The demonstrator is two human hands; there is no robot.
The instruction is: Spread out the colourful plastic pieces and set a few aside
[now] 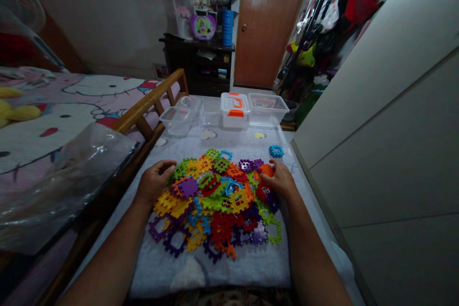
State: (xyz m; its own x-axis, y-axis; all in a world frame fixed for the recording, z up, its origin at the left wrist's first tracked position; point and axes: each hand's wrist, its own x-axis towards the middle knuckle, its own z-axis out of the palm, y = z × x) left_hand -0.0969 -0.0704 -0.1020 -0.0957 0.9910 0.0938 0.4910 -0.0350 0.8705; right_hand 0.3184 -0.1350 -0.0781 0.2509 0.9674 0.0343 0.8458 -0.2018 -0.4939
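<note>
Left hand [155, 182] loosely curled on the heap's left edge, no pinch. Right hand [280, 180] spread, fingers touching an orange plastic tile [266, 169]. Tile heap [218, 205] lies between hands; one blue tile [276, 151] sits apart beyond right hand. Clear plastic boxes [178, 121] stand further ahead.

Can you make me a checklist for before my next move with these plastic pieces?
Left hand free: ok, it rests open at the edge of the pile.
Right hand holding the orange piece: cannot tell, its fingers touch it.
Blue piece with the others: not ok, it lies apart from the pile.
Nearest clear box open: ok, no lid is on it.
Orange-latched box open: not ok, its lid looks shut.
</note>
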